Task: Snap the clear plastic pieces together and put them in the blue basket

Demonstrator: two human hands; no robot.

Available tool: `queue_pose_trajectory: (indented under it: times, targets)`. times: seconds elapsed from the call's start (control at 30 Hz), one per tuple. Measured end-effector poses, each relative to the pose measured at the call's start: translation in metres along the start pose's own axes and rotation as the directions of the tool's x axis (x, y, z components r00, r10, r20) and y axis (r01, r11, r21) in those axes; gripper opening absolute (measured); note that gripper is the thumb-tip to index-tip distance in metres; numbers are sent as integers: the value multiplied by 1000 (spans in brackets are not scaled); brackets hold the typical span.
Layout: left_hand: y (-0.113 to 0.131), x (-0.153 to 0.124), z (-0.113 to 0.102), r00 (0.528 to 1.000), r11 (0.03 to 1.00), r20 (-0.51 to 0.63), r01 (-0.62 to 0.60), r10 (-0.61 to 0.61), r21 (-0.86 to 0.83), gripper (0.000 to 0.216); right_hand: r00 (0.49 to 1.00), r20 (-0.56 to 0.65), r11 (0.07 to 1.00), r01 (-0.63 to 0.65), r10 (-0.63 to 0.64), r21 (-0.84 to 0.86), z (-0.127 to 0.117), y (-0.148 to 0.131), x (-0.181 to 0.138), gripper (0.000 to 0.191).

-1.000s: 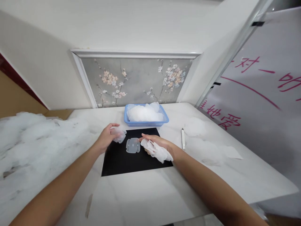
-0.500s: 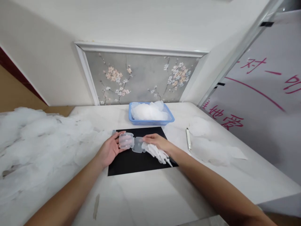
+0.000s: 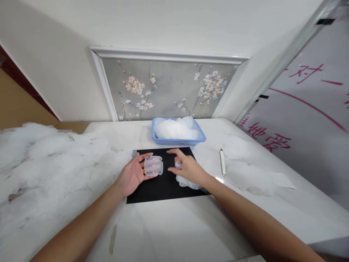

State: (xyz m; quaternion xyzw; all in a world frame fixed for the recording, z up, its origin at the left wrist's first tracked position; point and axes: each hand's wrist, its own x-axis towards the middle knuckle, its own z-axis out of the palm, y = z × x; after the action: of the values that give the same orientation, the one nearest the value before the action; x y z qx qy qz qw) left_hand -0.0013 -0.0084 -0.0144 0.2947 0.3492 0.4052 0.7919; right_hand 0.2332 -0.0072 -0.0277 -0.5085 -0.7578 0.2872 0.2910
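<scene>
My left hand [image 3: 134, 174] is palm up above the left part of a black mat [image 3: 156, 193], its fingers stretched out. On those fingers rests a small translucent plastic piece [image 3: 153, 166], squarish with rounded, notched corners. Whether it is one layer or several stacked, I cannot tell. Over the mat's right part, my right hand [image 3: 191, 168] keeps its thumb and index finger apart, with nothing pinched between them. Its other fingers are curled around a bunch of translucent plastic pieces [image 3: 188, 182], which shows below the hand.
A blue basket [image 3: 178, 142] of similar pieces stands behind the mat. To the left spreads a large heap of translucent pieces [image 3: 68, 171]. On the right lie a white pen-like tool [image 3: 223, 162] and more translucent pieces [image 3: 249, 176]. The wall [image 3: 169, 29] rises behind the table.
The second piece, earlier between my hands, no longer shows separately beside the one on my left fingers. My right thumb and index finger have parted and drawn away rightward. The view has shifted slightly.
</scene>
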Motion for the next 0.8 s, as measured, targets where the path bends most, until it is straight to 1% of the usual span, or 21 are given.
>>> queue_pose_trajectory:
  times: [0.07, 0.1, 0.2, 0.27, 0.33, 0.37, 0.4, 0.43, 0.47, 0.5, 0.53, 0.57, 0.6, 0.63, 0.67, 0.7, 0.73, 0.8]
  targets:
    - [-1, 0, -1, 999, 1000, 33, 3, -3, 3, 46, 994, 51, 979, 104, -97, -174, 4, -3, -2, 62]
    - [-1, -1, -1, 999, 1000, 43, 4, -5, 8, 47, 988, 60, 961, 153, -143, -230, 7, -4, -3, 64]
    - [-1, -2, -1, 999, 1000, 38, 4, -5, 25, 47, 954, 45, 896, 293, -295, -333, 16, -2, -4, 55]
    - [-2, -3, 1, 999, 1000, 33, 0, -1, 28, 47, 919, 31, 860, 378, -392, -342, 20, -1, -3, 45]
    - [-3, -3, 3, 999, 999, 47, -9, 7, 39, 47, 883, 11, 848, 455, -470, -271, 22, -1, -3, 30]
    - [-3, -3, 4, 998, 998, 56, -16, 13, 64, 48, 876, -13, 859, 470, -482, -203, 22, -2, -3, 22]
    - [-3, -3, 4, 998, 993, 59, -29, 22, 116, 49, 884, -46, 881, 458, -466, -118, 21, -4, -3, 18]
    - [-2, -3, 3, 998, 977, 50, -53, 44, 208, 49, 907, -90, 911, 412, -412, -25, 21, -5, -3, 17]
    - [0, -3, 2, 996, 933, 26, -92, 89, 347, 47, 937, -133, 941, 333, -322, 67, 19, -5, -2, 15]
    - [3, -3, -2, 986, 839, 0, -142, 167, 526, 44, 964, -164, 960, 233, -207, 157, 18, -5, -1, 14]
    - [6, -3, -6, 962, 674, -9, -186, 274, 715, 40, 981, -174, 961, 126, -85, 245, 16, -4, 0, 13]
    - [9, -3, -11, 922, 446, 13, -200, 388, 873, 36, 988, -152, 943, 21, 32, 333, 14, -1, 2, 14]
    - [13, -2, -17, 875, 189, 67, -177, 479, 966, 33, 986, -97, 906, -83, 135, 415, 12, 2, 4, 16]
    - [17, -2, -23, 842, -36, 123, -122, 526, 992, 31, 975, -19, 853, -183, 220, 489, 11, 5, 5, 18]
    - [20, -2, -29, 831, -201, 161, -61, 532, 978, 30, 956, 65, 789, -274, 287, 550, 9, 9, 7, 19]
    - [23, -2, -34, 839, -306, 177, -14, 514, 952, 28, 931, 141, 722, -351, 337, 596, 8, 13, 9, 20]
    - [25, -2, -39, 856, -367, 181, 11, 484, 930, 27, 907, 201, 660, -408, 369, 631, 7, 17, 11, 21]
    - [28, -1, -44, 884, -417, 193, 2, 425, 909, 21, 880, 267, 564, -460, 393, 686, 5, 21, 14, 22]
